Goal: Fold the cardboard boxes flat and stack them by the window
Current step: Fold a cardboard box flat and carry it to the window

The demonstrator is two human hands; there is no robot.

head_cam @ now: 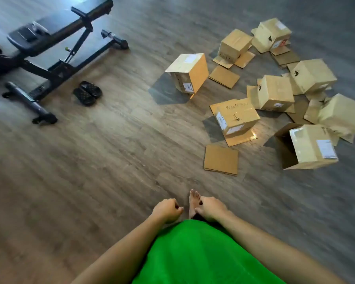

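Several brown cardboard boxes lie scattered on the wooden floor at the right, most with flaps splayed out. The nearest box [309,146] lies on its side with its open end facing left. Another box [235,118] with handwriting stands in the middle, and one box [188,72] stands apart to the left. A flat cardboard piece [221,159] lies closest to me. My left hand [166,210] and my right hand [210,208] hang low in front of my green shirt, both loosely curled and holding nothing, well short of the boxes.
A black weight bench [55,44] stands at the upper left with a pair of dark slippers [87,92] beside it. My bare foot [193,201] shows between my hands. Open wooden floor lies between me and the boxes.
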